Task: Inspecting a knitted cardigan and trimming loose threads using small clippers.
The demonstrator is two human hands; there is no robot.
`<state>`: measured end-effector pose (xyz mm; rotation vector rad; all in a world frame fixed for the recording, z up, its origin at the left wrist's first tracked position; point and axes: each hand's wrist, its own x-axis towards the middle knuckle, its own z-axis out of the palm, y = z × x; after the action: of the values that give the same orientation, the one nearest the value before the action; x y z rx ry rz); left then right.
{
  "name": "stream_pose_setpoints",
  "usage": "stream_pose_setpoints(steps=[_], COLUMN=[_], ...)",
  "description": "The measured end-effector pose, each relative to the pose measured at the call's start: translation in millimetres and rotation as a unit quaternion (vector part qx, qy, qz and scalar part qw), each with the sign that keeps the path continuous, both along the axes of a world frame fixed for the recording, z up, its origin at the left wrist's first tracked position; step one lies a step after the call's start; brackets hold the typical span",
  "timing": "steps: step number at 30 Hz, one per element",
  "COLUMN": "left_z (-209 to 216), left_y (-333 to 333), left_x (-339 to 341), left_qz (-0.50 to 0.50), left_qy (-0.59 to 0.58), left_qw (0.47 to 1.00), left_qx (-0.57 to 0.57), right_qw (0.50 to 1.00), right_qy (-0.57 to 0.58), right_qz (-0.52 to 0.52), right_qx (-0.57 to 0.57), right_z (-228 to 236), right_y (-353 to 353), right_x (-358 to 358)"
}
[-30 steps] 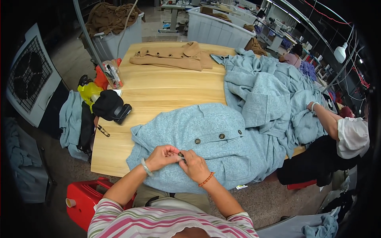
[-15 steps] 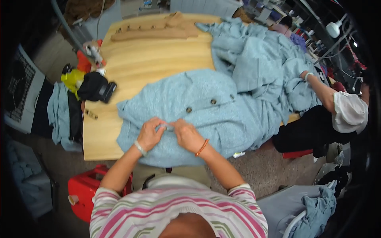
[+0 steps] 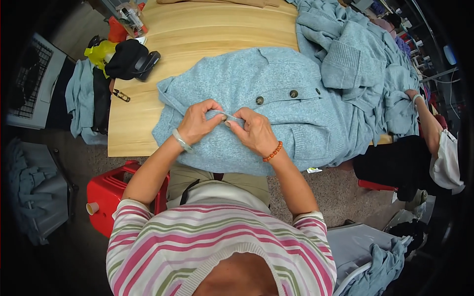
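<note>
A light blue knitted cardigan (image 3: 232, 74) lies on the wooden table in front of me, reaching past its near edge. Dark round buttons (image 3: 259, 100) run along its front band. My left hand (image 3: 198, 122) is closed, thumb and fingers pinching that band. Right beside it, my right hand (image 3: 256, 130) pinches the same band, the two thumb tips nearly meeting. A small dark spot shows between the thumbs; whether it is a button or a nail I cannot tell. The rest of the pinched edge is hidden under my fingers.
More blue knitwear (image 3: 355, 59) is heaped at the right, where a co-worker's hand (image 3: 412, 93) rests. A black cap-like item (image 3: 126, 58), a dark device (image 3: 147, 65) and small thread snips (image 3: 121, 95) lie at the left. A red stool (image 3: 106, 197) stands below.
The view has tilted, so table and cardigan sit higher in the picture. Both hands stay pinched on the front band, with the thumbs closer together. The co-worker's hand remains at the heap.
</note>
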<state>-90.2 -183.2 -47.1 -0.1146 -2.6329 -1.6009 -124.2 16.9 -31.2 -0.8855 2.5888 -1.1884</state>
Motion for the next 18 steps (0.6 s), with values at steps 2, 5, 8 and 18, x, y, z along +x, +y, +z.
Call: stream_pose_setpoints(steps=[2, 5, 8, 18], left_z=[4, 16, 26, -2], left_y=[-5, -2, 25, 77], left_x=[1, 3, -5, -33], left_qz=[0.024, 0.101, 0.019, -0.102], left_qy=[0.025, 0.073, 0.211, 0.113], left_qw=[0.998, 0.960, 0.946, 0.957], left_qx=[-0.050, -0.252, -0.246, -0.246], right_qw=[0.998, 0.983, 0.982, 0.981], right_qy=[0.066, 0.131, 0.117, 0.180], right_qz=[-0.013, -0.054, -0.062, -0.023], right_qx=[0.014, 0.114, 0.137, -0.076], right_z=[5, 15, 18, -2], right_y=[11, 41, 56, 52], right_x=[-5, -15, -22, -4])
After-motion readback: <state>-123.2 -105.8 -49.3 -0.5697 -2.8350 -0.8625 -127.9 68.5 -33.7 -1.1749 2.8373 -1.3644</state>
